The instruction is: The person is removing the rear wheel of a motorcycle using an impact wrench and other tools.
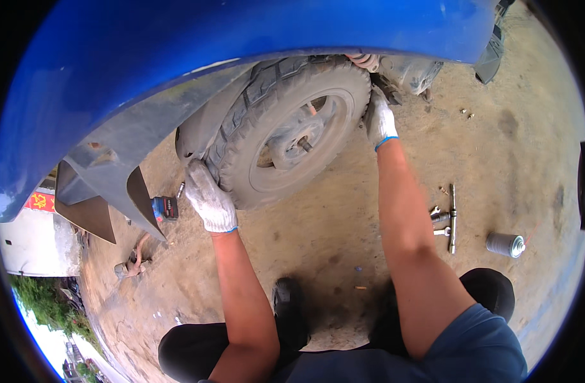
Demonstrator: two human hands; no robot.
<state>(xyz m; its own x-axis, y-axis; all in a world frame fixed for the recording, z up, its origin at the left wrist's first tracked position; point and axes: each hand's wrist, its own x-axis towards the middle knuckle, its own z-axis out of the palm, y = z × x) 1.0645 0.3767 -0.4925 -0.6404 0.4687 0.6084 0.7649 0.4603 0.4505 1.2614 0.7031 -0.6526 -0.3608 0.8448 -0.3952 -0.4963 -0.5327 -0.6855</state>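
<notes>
Gloved hands grip a small grey-rimmed rubber wheel (292, 131) under a blue vehicle body (177, 51).
Left hand (209, 199) and right hand (380, 121) clamp opposite tread edges, apparently seating it; next, likely steady alignment on the axle.

red sign (40, 202) far left — grey spray can (505, 244)

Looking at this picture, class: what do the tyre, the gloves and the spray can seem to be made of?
Tyre: black rubber, dusty matt, deep tread blocks.
Gloves on left hand and right hand: white knitted fabric, probably cotton, ribbed weave with blue cuff edging.
Spray can: likely metal, smooth grey cylinder with a dull sheen.
</notes>
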